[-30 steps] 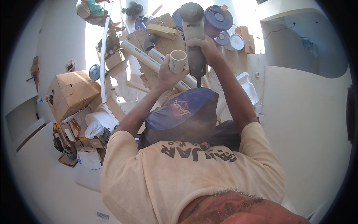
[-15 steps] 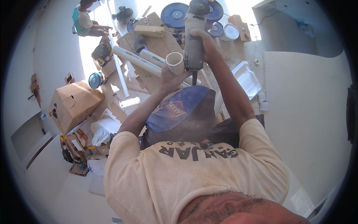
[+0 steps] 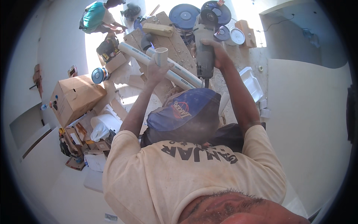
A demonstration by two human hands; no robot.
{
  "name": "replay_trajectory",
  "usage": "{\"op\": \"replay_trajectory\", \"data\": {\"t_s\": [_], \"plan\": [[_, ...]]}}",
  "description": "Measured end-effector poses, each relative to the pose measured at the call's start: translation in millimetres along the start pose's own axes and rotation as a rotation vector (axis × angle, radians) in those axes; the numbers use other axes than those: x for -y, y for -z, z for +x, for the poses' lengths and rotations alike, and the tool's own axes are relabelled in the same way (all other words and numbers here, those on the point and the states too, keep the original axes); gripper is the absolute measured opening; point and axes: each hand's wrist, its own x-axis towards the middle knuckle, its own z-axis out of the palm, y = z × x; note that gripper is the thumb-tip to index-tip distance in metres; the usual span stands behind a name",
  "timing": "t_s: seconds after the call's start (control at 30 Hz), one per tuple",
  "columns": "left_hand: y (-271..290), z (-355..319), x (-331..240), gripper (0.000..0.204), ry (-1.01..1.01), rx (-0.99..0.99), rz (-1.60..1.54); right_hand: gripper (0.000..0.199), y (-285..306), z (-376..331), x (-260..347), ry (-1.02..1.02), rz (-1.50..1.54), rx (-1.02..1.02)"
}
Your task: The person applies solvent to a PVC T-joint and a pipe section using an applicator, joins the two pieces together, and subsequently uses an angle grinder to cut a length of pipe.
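Observation:
My left hand (image 3: 157,71) is closed around a short piece of white plastic pipe (image 3: 161,58), its open end turned up. A grey angle grinder (image 3: 204,56) is gripped in my right hand (image 3: 217,53), which wraps round its body from the right. The grinder's disc end (image 3: 209,17) points away from me, and its cord end hangs near my knee. Two long white pipes, a rear one (image 3: 136,53) and a nearer one (image 3: 186,75), lie just beyond and beside my left hand. A gap separates the grinder from the short pipe piece.
Beyond the pipes lies a dusty wooden board (image 3: 164,20) with a pale block (image 3: 158,30). Blue-lidded drums (image 3: 184,15) and a white bucket (image 3: 236,36) stand behind. At right is a white tray (image 3: 251,84); at left, a cardboard box (image 3: 76,98). Another person (image 3: 97,18) crouches far left.
My left hand has moved left with the short pipe piece, away from the grinder. The long white tube by the other person is no longer plainly seen. My view has shifted slightly.

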Motion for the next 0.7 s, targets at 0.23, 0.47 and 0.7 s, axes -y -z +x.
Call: {"op": "replay_trajectory", "data": {"t_s": [0.23,0.47,0.7], "plan": [[39.6,20.9,44.4,0.046,-0.087,-0.194,0.358,0.052,11.3,-2.7,-8.6,0.091,-0.687,-0.181],[56.7,50.2,64.0,0.052,0.06,-0.042,0.469,0.056,40.2,25.1,-43.1,0.076,-0.956,-0.317],[55.0,44.4,59.0,0.052,0.103,0.051,0.512,0.071,29.7,47.2,-53.2,0.021,-1.109,-0.303]]}}
